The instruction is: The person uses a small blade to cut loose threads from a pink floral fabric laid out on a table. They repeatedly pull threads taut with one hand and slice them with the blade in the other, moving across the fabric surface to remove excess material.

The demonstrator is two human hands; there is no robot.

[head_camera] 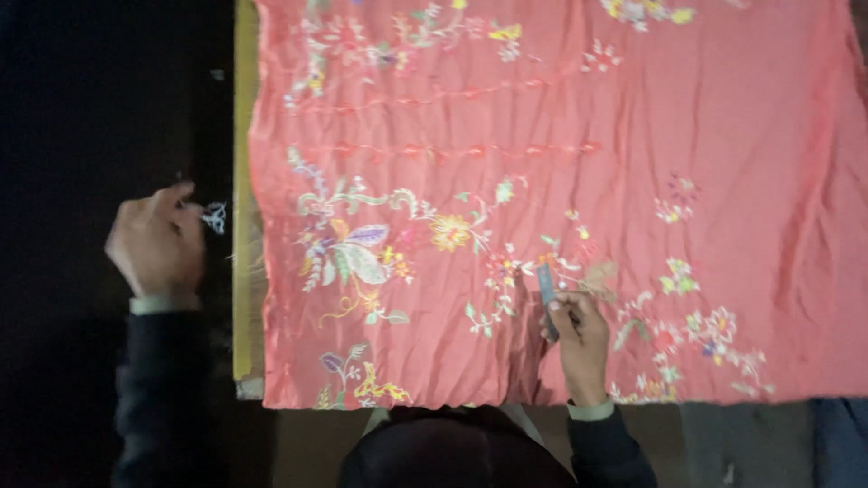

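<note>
Head view: right hand (579,339) pinches a small dark tool (546,287) upright on the embroidered coral cloth (723,136) spread over the desk (242,181), left hand (158,239) off-edge pinching pale thread scraps (214,217); cloth looks light, limp, wrinkle-prone, best taken by its hem.

Both arms wear dark sleeves (158,389) (nearly black in this light), each ending in a pale cuff (589,411).

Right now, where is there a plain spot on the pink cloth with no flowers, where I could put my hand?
The pink cloth is plain on its right side, between the top flowers and the small flower sprig. The lower middle is crowded: big embroidered flowers, plus the right hand holding a small dark tool. The left hand is off the cloth.
</note>
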